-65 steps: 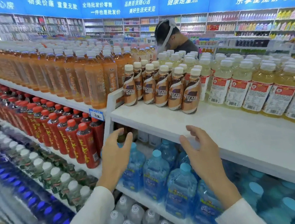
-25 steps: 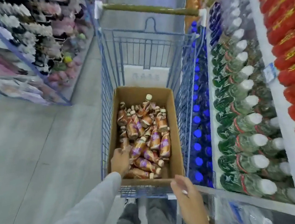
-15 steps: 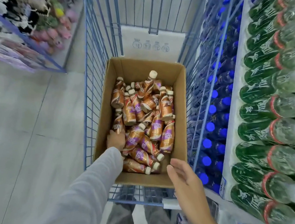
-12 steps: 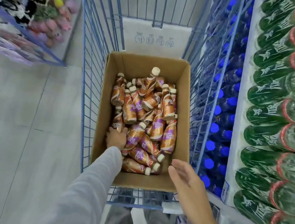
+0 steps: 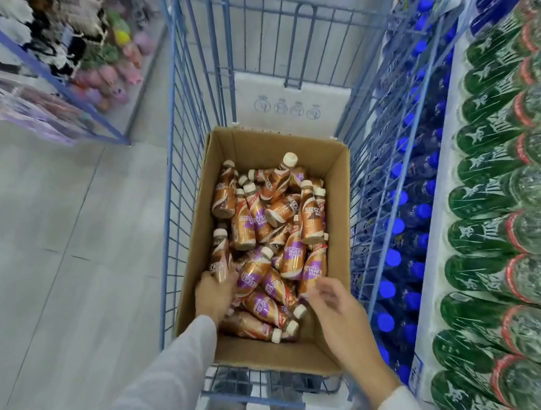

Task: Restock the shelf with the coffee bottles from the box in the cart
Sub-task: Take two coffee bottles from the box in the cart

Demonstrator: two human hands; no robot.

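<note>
Coffee bottles (image 5: 265,232) lie heaped in the cardboard box (image 5: 272,146) in the cart (image 5: 269,403), most with their long axes along the box and caps pointing every which way (the lower layers are buried). The leftmost bottle (image 5: 219,255) points its cap away; the left hand (image 5: 217,295) grips its base, hiding it. The right hand (image 5: 336,309), blurred, hovers over the box's near right corner, fingers loosely bent, empty.

The left hand (image 5: 215,296) hides its fingertips among coffee bottles (image 5: 266,236) in the box (image 5: 273,351) — grip unreadable. Right of the box, green bottles (image 5: 500,197) run off-frame
</note>
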